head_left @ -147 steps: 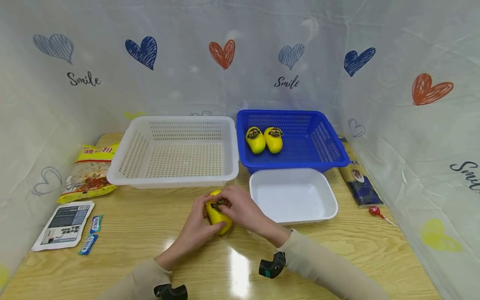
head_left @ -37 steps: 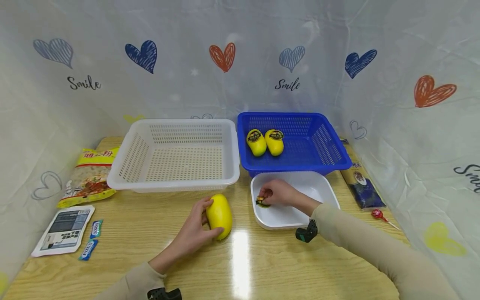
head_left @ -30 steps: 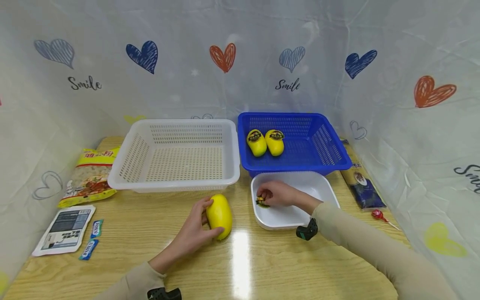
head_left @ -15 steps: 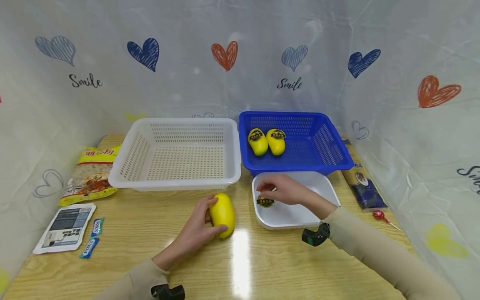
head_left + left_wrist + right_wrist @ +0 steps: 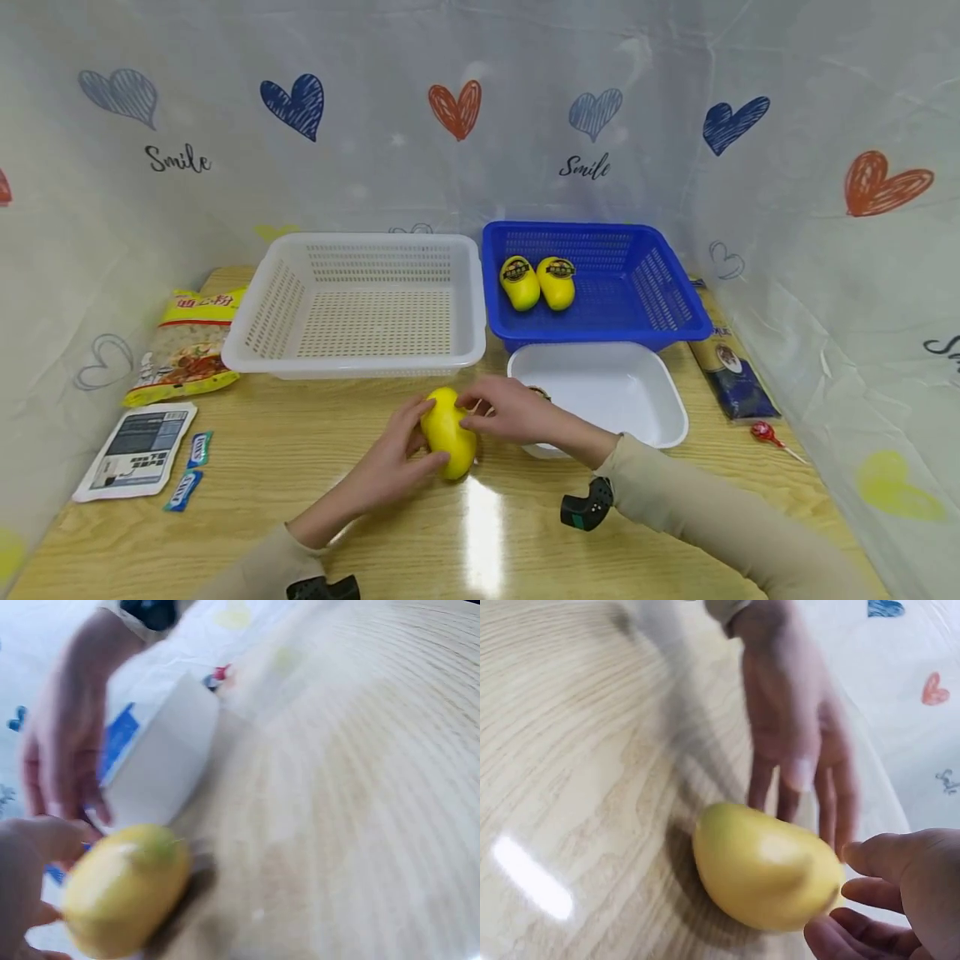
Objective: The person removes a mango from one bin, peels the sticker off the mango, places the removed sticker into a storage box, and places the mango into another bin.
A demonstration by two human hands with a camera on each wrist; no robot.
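Head view alone shows sticker [image 5: 538,392] — left hand [image 5: 396,457] grips mango [image 5: 450,437], right hand [image 5: 517,411] relaxed, empty.

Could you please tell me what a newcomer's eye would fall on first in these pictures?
Probably the bright yellow mango on the wooden table, between the left hand and the right hand. Next, likely, the deep blue basket behind the white tray, with two stickered mangoes at its left end.
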